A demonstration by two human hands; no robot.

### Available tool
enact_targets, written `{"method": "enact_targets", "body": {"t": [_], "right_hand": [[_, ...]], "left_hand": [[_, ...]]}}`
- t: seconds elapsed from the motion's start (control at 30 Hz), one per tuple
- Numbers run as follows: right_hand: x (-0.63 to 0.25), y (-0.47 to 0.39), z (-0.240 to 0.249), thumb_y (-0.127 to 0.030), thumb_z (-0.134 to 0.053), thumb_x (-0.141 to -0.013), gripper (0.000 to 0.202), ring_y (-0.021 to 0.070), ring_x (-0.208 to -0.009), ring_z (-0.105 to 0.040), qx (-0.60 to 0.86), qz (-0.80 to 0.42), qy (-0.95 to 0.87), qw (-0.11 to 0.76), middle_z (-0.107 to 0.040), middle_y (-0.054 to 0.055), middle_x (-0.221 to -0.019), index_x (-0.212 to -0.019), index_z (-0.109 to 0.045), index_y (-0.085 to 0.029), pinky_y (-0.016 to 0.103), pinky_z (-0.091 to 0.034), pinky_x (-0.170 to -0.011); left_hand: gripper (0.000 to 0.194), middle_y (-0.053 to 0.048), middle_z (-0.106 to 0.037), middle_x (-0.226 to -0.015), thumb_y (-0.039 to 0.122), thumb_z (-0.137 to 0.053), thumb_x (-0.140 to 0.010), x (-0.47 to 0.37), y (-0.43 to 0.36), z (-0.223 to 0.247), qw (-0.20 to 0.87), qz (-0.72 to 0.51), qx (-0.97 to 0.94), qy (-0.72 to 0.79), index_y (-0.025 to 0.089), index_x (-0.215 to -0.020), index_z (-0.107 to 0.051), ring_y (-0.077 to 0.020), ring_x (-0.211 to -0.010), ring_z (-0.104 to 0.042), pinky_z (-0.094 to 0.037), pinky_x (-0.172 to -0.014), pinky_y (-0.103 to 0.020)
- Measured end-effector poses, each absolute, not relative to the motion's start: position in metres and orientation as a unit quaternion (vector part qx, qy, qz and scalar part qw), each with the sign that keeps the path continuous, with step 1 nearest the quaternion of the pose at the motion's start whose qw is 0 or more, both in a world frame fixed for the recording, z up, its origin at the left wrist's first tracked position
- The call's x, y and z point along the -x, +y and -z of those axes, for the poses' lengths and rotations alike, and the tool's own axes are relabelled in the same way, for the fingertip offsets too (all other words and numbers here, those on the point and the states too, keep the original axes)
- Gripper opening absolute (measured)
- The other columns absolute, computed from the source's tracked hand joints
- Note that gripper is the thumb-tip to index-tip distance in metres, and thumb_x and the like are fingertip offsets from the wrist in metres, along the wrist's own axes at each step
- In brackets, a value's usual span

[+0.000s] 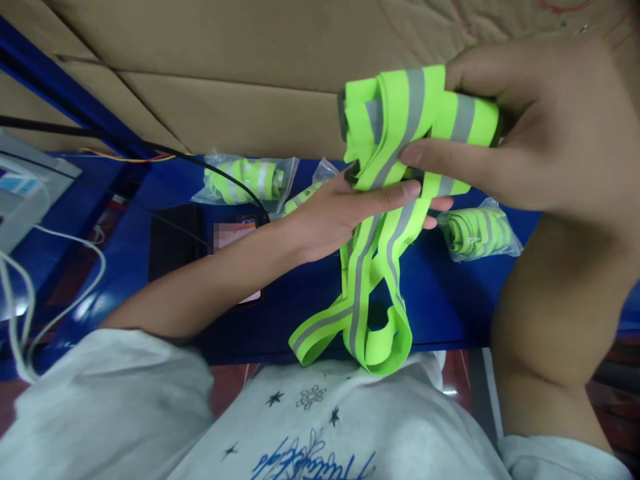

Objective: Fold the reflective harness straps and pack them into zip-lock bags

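A neon yellow-green reflective strap [360, 280] with a grey stripe is gathered between my two hands. Its upper part lies in folds, and loose loops dangle below toward my shirt. My left hand [365, 207] grips the bundle from the left, thumb across the front and fingertips showing behind it. From the right, my right hand [540, 127] pinches the upper folds, its thumb pressed on the front. A dark piece shows at the left edge of the folds, too little of it visible to name.
Bagged rolls of similar strap lie on the blue table [450, 307]: one bag [245, 181] at left, another [483, 232] at right, one partly behind my left wrist. A phone [250, 293], a black cable, white cords [100, 267] and a grey device [30, 193] sit left. Cardboard [240, 107] stands behind.
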State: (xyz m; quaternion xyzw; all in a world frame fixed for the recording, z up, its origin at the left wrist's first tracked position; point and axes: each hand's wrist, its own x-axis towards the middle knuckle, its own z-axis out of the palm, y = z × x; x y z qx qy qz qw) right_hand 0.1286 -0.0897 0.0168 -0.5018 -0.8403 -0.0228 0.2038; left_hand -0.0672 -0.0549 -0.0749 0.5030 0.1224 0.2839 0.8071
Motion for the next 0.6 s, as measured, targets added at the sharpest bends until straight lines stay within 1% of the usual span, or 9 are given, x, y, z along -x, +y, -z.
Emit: {"method": "enact_targets", "body": {"t": [0.03,0.1,0.17,0.23,0.3,0.37,0.47,0.53,0.6], "right_hand": [[-0.126,-0.092,-0.016,-0.080,-0.048,-0.093,0.054,0.0275,-0.094,-0.070,0.503,0.054,-0.838,0.202,-0.066,0.002,-0.090,-0.097,-0.071,-0.031,0.047,-0.055,-0.092],[-0.123,-0.096,-0.014,-0.081,-0.044,-0.094,0.063,0.0336,-0.111,-0.069,0.504,0.118,-0.832,0.200,-0.068,0.005,-0.108,-0.118,-0.070,-0.030,0.050,-0.052,-0.105],[-0.121,-0.099,-0.012,-0.082,-0.044,-0.094,0.073,0.0399,-0.123,-0.064,0.512,0.191,-0.812,0.206,-0.067,0.007,-0.123,-0.140,-0.062,-0.028,0.053,-0.049,-0.110],[-0.118,-0.102,-0.009,-0.080,-0.044,-0.095,0.074,0.0423,-0.128,-0.061,0.521,0.246,-0.787,0.220,-0.065,0.006,-0.131,-0.148,-0.056,-0.030,0.054,-0.048,-0.111],[-0.111,-0.104,-0.008,-0.075,-0.045,-0.099,0.063,0.0389,-0.128,-0.063,0.519,0.281,-0.772,0.236,-0.065,0.003,-0.131,-0.146,-0.057,-0.035,0.050,-0.049,-0.112],[-0.101,-0.106,-0.007,-0.068,-0.045,-0.102,0.051,0.0344,-0.125,-0.065,0.511,0.301,-0.770,0.234,-0.067,0.001,-0.127,-0.140,-0.062,-0.038,0.046,-0.050,-0.112],[-0.093,-0.108,-0.009,-0.058,-0.049,-0.104,0.036,0.0338,-0.127,-0.065,0.518,0.248,-0.781,0.244,-0.069,-0.001,-0.125,-0.127,-0.070,-0.041,0.045,-0.054,-0.108],[-0.100,-0.108,-0.013,-0.054,-0.057,-0.102,0.027,0.0340,-0.131,-0.063,0.515,0.136,-0.789,0.305,-0.071,-0.003,-0.123,-0.119,-0.073,-0.041,0.040,-0.062,-0.097],[-0.115,-0.105,-0.016,-0.056,-0.064,-0.098,0.025,0.0323,-0.131,-0.065,0.491,0.022,-0.787,0.373,-0.073,-0.005,-0.118,-0.116,-0.073,-0.041,0.033,-0.065,-0.083]], "left_hand": [[0.019,-0.003,-0.080,-0.115,0.027,-0.069,-0.097,0.068,-0.054,0.076,0.814,-0.269,-0.502,0.114,0.020,-0.113,-0.076,-0.0302,-0.118,-0.074,-0.061,-0.104,-0.047],[0.022,-0.005,-0.081,-0.110,0.036,-0.070,-0.097,0.070,-0.051,0.076,0.829,-0.225,-0.502,0.099,0.018,-0.106,-0.078,-0.0308,-0.115,-0.076,-0.063,-0.101,-0.044],[0.035,-0.008,-0.081,-0.111,0.048,-0.072,-0.094,0.073,-0.049,0.072,0.841,-0.198,-0.497,0.075,0.016,-0.106,-0.079,-0.0334,-0.113,-0.075,-0.064,-0.096,-0.042],[0.049,-0.010,-0.080,-0.112,0.061,-0.069,-0.091,0.074,-0.050,0.063,0.843,-0.218,-0.488,0.054,0.017,-0.111,-0.077,-0.0356,-0.111,-0.075,-0.064,-0.092,-0.044],[0.064,-0.012,-0.080,-0.107,0.073,-0.059,-0.092,0.074,-0.051,0.052,0.837,-0.258,-0.480,0.048,0.015,-0.112,-0.076,-0.0369,-0.109,-0.075,-0.062,-0.094,-0.047],[0.075,-0.014,-0.079,-0.102,0.081,-0.045,-0.093,0.074,-0.052,0.042,0.831,-0.288,-0.474,0.052,0.014,-0.107,-0.075,-0.0373,-0.107,-0.073,-0.060,-0.096,-0.048],[0.082,-0.014,-0.077,-0.093,0.085,-0.035,-0.093,0.072,-0.052,0.036,0.819,-0.304,-0.483,0.056,0.013,-0.094,-0.075,-0.0321,-0.095,-0.073,-0.060,-0.092,-0.043],[0.077,-0.012,-0.076,-0.087,0.078,-0.037,-0.098,0.072,-0.050,0.039,0.815,-0.308,-0.487,0.054,0.012,-0.094,-0.075,-0.0262,-0.084,-0.072,-0.061,-0.085,-0.039],[0.060,-0.011,-0.077,-0.090,0.060,-0.040,-0.106,0.073,-0.048,0.045,0.817,-0.320,-0.478,0.034,0.011,-0.104,-0.075,-0.0236,-0.084,-0.073,-0.061,-0.081,-0.036]]}}
